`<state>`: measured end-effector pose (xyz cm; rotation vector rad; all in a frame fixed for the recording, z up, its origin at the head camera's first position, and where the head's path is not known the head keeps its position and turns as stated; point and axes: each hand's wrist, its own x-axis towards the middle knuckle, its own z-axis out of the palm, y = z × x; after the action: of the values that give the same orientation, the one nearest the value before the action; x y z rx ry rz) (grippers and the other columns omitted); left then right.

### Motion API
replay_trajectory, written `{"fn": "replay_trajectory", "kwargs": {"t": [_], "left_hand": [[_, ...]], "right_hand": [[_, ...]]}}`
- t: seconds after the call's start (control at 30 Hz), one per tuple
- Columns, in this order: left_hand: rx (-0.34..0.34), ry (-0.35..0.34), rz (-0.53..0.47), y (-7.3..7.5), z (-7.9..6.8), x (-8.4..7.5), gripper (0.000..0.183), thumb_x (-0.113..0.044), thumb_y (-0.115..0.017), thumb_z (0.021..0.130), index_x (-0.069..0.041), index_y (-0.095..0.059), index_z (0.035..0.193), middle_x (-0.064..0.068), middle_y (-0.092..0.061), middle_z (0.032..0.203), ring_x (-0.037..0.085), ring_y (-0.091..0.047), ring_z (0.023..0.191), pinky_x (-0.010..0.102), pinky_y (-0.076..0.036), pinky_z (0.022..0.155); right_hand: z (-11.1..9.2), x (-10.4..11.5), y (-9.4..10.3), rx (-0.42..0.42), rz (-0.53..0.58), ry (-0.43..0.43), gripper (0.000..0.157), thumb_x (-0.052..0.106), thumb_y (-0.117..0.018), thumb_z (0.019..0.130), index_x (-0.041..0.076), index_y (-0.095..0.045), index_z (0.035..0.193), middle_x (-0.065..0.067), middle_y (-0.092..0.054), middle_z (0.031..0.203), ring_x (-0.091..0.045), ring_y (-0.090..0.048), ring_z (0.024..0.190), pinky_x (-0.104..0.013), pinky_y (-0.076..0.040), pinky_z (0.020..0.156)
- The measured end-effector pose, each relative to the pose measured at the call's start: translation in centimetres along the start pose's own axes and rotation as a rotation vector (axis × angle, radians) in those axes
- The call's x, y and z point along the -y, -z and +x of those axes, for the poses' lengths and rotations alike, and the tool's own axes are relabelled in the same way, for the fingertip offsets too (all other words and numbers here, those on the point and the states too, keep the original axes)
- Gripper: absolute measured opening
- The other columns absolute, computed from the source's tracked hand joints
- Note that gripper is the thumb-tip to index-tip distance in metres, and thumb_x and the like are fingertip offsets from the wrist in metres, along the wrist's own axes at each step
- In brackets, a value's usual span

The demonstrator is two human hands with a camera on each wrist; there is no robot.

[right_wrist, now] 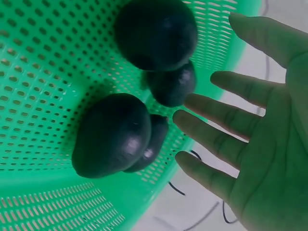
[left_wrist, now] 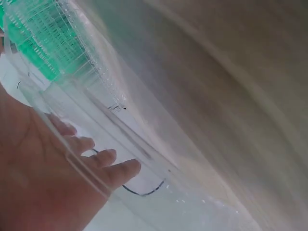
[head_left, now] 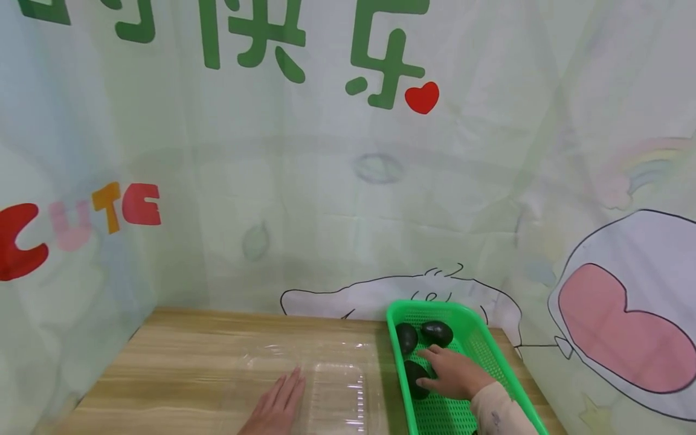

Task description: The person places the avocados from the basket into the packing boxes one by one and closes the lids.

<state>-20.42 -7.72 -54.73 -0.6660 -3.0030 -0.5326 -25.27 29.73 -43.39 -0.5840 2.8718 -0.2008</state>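
My right hand (head_left: 454,371) reaches into a green plastic basket (head_left: 441,418), fingers extended over an avocado (head_left: 415,382). Two more dark avocados (head_left: 437,333) lie toward the basket's far end. Seen from the right wrist, the palm (right_wrist: 274,144) faces several avocados (right_wrist: 113,137), with fingers spread and nothing gripped. To the left, my left hand (head_left: 278,402) rests with straight fingers at a clear plastic container (head_left: 336,389) on the wooden table. Its transparent wall (left_wrist: 86,175) crosses in front of the left hand in the left wrist view.
The basket stands at the table's right side, close to the back. A pale printed curtain (head_left: 326,199) with letters and cartoon drawings hangs behind and along both sides. Wooden tabletop (head_left: 179,356) extends left of the container.
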Motion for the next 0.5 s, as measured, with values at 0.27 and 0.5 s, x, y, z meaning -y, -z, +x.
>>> {"fn": "replay_trajectory", "kwargs": {"t": [0.27,0.5], "left_hand": [[-0.078,-0.004,0.026,-0.6,0.3,-0.5,0.123,-0.094,-0.038,0.064,-0.005,-0.027,0.149,0.014,-0.023,0.157,0.039,-0.029,0.139,0.060,-0.033,0.106],[-0.077,0.040,-0.011,-1.2,0.5,-0.6,0.125,-0.094,-0.041,0.062,-0.006,-0.027,0.150,0.012,-0.022,0.158,0.040,-0.027,0.140,0.065,-0.033,0.101]], "right_hand": [[1.8,-0.7,-1.9,0.073,-0.049,0.021,0.060,0.044,-0.069,0.085,0.016,-0.054,0.134,-0.009,-0.054,0.130,-0.029,-0.060,0.107,-0.046,-0.052,0.083],[2.8,-0.9,-3.1,0.096,-0.064,-0.002,0.065,0.044,-0.073,0.082,0.020,-0.049,0.138,-0.012,-0.054,0.133,-0.032,-0.060,0.111,-0.049,-0.052,0.084]]}}
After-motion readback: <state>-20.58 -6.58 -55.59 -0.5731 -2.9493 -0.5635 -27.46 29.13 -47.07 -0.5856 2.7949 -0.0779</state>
